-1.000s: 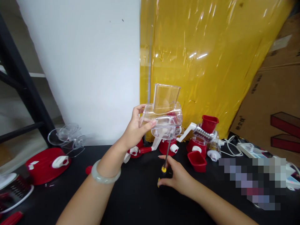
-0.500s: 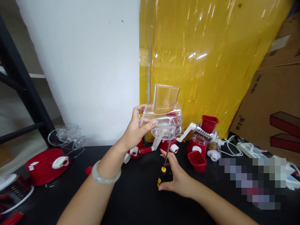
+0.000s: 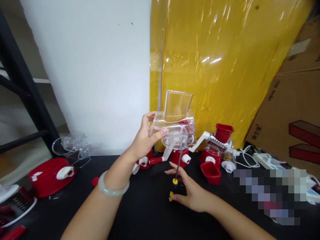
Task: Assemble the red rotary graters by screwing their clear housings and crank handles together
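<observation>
My left hand [image 3: 147,140], with a pale bangle [image 3: 113,188] on its wrist, grips a clear plastic housing [image 3: 173,125] by its left end. The housing is held up above the black table, its square chute pointing upward. Below it, my right hand [image 3: 190,190] has the thumb on the black and yellow handle of a screwdriver [image 3: 173,190], with the other fingers partly spread. The screwdriver stands nearly upright, its shaft reaching the underside of the housing. Its tip cannot be made out clearly.
Red and white grater units [image 3: 211,155] stand at the back, with a red tray [image 3: 211,172] in front. A red base [image 3: 51,176], clear parts [image 3: 75,146] and a drum grater [image 3: 17,203] lie at the left. A power strip [image 3: 270,160] and a cardboard box [image 3: 287,110] are at the right.
The fingers of my right hand have spread a little to the left, and the screwdriver handle has tilted slightly. My left hand and the housing have hardly moved.
</observation>
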{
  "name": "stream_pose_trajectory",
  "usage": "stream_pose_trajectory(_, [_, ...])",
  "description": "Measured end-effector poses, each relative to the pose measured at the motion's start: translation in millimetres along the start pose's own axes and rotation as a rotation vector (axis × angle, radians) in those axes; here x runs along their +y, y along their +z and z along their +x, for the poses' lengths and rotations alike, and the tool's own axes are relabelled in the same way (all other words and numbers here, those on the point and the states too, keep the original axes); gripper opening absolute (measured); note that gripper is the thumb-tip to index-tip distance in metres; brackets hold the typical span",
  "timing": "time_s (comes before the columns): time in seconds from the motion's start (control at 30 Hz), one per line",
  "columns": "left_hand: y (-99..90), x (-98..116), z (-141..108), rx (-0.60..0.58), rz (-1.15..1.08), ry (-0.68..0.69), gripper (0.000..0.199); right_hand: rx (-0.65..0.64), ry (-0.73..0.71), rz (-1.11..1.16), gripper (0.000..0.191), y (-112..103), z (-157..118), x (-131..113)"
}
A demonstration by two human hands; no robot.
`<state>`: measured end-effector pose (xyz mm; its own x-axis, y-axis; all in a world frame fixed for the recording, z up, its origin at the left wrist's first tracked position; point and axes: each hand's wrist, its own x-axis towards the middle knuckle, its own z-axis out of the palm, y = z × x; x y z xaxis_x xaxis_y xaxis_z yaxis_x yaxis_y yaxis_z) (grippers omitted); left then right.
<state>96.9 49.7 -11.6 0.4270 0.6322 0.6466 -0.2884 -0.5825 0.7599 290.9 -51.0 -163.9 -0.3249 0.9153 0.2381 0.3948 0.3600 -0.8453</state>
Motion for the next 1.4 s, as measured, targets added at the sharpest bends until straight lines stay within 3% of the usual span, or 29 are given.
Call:
stream_pose_trajectory(0.07, [-0.2, -0.5, 0.1, -0.002, 0.004, 0.004, 0.059, -0.016, -0.045, 0.006, 0.087, -0.4, -0.4, -0.7])
stream_pose_trajectory(0.13, [-0.3, -0.6, -0.3, 0.001, 0.009, 0.002, 0.060, 0.048, -0.015, -0.023, 0.083, 2.6, 2.2, 2.0])
stream_pose_trajectory(0.27, [-0.1, 0.5, -1.3, 0.016, 0.016, -0.003, 0.060, 0.203, 0.097, -0.104, 0.100, 6.3, 6.6, 7.3])
stream_pose_trajectory(0.37, [0.2, 1.2, -1.3, 0.018, 0.003, -0.008, 0.061, 0.122, 0.010, -0.043, 0.104, 0.8, 3.4, 3.4])
stream_pose_trajectory(0.5, [0.6, 1.2, -0.9, 0.016, -0.007, -0.013, 0.061, 0.002, -0.071, 0.043, 0.082, -2.7, 1.0, -0.7])
stream_pose_trajectory(0.57, [0.7, 1.4, -1.1, 0.016, -0.003, -0.016, 0.060, 0.049, -0.016, 0.002, 0.079, 0.2, 3.4, 2.0])
stream_pose_trajectory(0.7, [0.4, 1.7, -1.3, 0.016, 0.019, -0.027, 0.061, 0.144, 0.059, -0.121, 0.095, 1.8, 5.2, 6.2])
stream_pose_trajectory(0.9, [-0.5, 2.2, -1.0, 0.028, 0.035, -0.020, 0.062, -0.050, -0.065, 0.002, 0.082, -8.3, -0.6, -3.2])
stream_pose_trajectory(0.97, [-0.4, 2.5, -1.3, 0.029, 0.039, -0.027, 0.062, 0.001, -0.018, -0.024, 0.080, -6.9, 1.4, -1.8])
stream_pose_trajectory(1.07, [-0.2, 2.5, -1.7, 0.027, 0.029, -0.024, 0.061, 0.115, 0.059, -0.102, 0.092, -4.8, 3.9, 3.0])
stream_pose_trajectory(1.13, [-0.1, 2.0, -1.6, 0.021, 0.011, -0.016, 0.061, 0.106, 0.013, -0.092, 0.097, -6.2, 2.9, 3.9])
stream_pose_trajectory(1.27, [0.0, 1.3, -1.2, 0.017, -0.004, -0.016, 0.062, -0.001, -0.083, 0.023, 0.082, -9.1, -0.1, 0.5])
stream_pose_trajectory(1.4, [-0.1, 0.9, -1.6, 0.017, 0.012, -0.024, 0.062, 0.108, 0.047, -0.051, 0.079, -3.3, 3.5, 1.9])
